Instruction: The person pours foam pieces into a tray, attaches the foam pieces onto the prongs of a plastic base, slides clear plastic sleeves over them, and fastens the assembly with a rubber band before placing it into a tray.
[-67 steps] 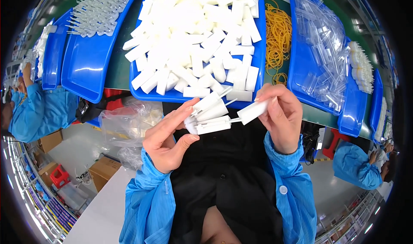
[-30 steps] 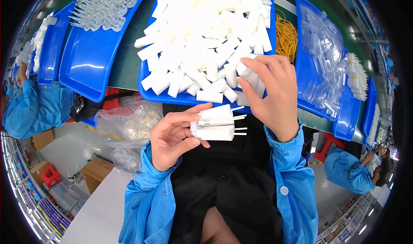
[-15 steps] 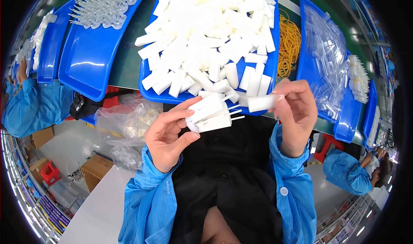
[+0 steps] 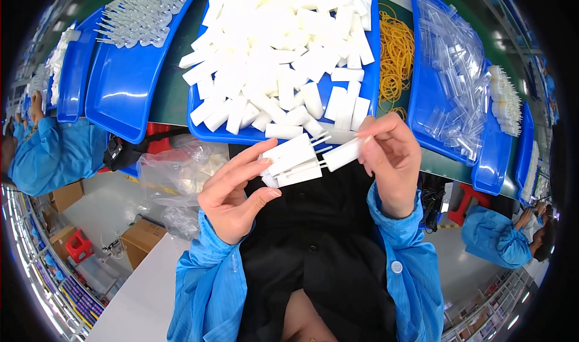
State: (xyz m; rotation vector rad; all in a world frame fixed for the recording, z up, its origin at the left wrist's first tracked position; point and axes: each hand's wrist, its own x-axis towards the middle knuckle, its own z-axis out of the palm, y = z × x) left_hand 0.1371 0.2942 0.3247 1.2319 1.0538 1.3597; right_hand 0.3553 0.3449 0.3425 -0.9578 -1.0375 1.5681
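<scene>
My left hand (image 4: 232, 191) is closed around the base of a white pronged plastic part (image 4: 269, 176). White foam blocks (image 4: 295, 158) sit on some of its thin prongs, whose tips stick out toward the right. Between the thumb and fingers of my right hand (image 4: 389, 161) is a single white foam block (image 4: 342, 155). Its left end is at the prong tips; whether a prong has entered it I cannot tell. Just beyond both hands stands a blue tray (image 4: 202, 131) heaped with loose white foam blocks (image 4: 271, 58).
Yellow rubber bands (image 4: 395, 55) lie right of the heap. Farther right, a blue tray (image 4: 422, 122) carries clear plastic tubes (image 4: 452, 70). At the left, another blue tray (image 4: 120, 88) holds pronged parts (image 4: 142, 13). Co-workers in blue (image 4: 60, 155) sit on both sides.
My right hand has moved left, bringing its foam block to the prong tips. That block has tilted, its left end now lower. My left hand has barely moved and keeps its hold.
</scene>
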